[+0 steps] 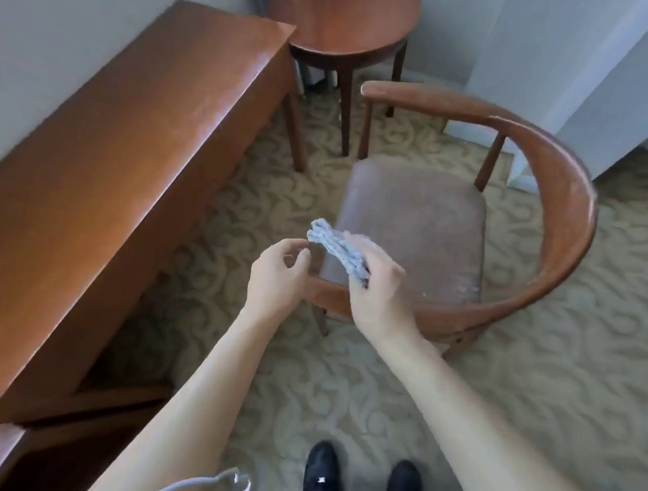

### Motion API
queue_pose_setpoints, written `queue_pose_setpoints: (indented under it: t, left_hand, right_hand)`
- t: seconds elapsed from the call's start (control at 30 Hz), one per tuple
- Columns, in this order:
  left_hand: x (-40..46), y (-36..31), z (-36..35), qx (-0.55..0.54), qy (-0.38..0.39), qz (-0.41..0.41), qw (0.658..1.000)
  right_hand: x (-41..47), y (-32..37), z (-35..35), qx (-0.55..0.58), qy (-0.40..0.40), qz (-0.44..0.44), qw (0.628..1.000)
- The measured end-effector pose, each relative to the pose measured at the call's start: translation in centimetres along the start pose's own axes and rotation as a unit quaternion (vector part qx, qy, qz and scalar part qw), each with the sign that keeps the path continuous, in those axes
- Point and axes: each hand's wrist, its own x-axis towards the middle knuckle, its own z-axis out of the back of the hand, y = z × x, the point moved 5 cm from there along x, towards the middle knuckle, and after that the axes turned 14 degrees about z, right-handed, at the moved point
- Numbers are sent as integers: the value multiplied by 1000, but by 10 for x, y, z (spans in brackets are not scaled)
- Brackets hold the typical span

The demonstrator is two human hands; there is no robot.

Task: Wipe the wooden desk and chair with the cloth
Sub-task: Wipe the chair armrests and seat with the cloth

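- Nearest, at 6 o'clock, two dark shoes [361, 483] stand on the patterned carpet [534, 372], with a pale cord [201, 482] at the bottom edge just left of them.
- Near the centre, the right hand [378, 290] grips the cloth [337, 252], a grey-blue folded wad held in mid-air over the front corner of the chair seat. The fingers curl round its lower end and the upper end sticks out toward 11 o'clock.
- The cloth looks soft, light and limp, so it should fold and bunch freely. I judge it best held as a flat pad under the palm and fingers, since a pinch at one end would let it flop.
- The left hand [277, 276] sits just at 9 o'clock of the cloth, fingers loosely curled and holding nothing. Its fingertips are near the cloth's free end; whether they touch it I cannot tell.
- Beyond the hands, toward 2 o'clock, the chair [568, 192] has a curved wooden back rail and a padded brown seat with pale dusty specks near its right front. It is rigid, and probably light enough to shift if pressed hard, so steadying the rail seems wise.
- From 8 to 11 o'clock the long wooden counter [112, 149] runs along the wall, hard and smooth with a faint sheen.
- Farthest, at 12 o'clock, stands a small round wooden table [344, 15].
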Motion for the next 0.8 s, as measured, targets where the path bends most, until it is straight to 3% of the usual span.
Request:
queue_pose_setpoints:
  t: [0.1, 0.2, 0.4, 0.53, 0.63, 0.67, 0.73, 0.8]
  left_hand:
    - [36, 47, -27, 63, 15, 34, 997]
    - [59, 81, -45, 24, 35, 96, 994]
    - [67, 84, -67, -128, 131, 107, 977]
    - [63, 78, -80, -197, 129, 153, 960]
    - [65, 63, -87, 3, 48, 26, 999]
    - [63, 54, -91, 116, -4, -22, 993]
    - [54, 33, -105, 283, -92, -108, 949]
    - [50, 24, -117, 351, -116, -121, 921]
  right_hand:
    - [-8, -29, -58, -106, 101, 63, 987]
    - [-29, -47, -107, -221, 193, 88, 952]
    - [-30, -49, -124, -248, 109, 41, 962]
    - [-33, -59, -115, -283, 90, 57, 953]
    - [-48, -75, -88, -328, 104, 43, 938]
    - [-56, -82, -75, -345, 110, 32, 932]
    - [-72, -98, -46, -376, 124, 7, 918]
    - [-85, -117, -9, -408, 134, -28, 903]
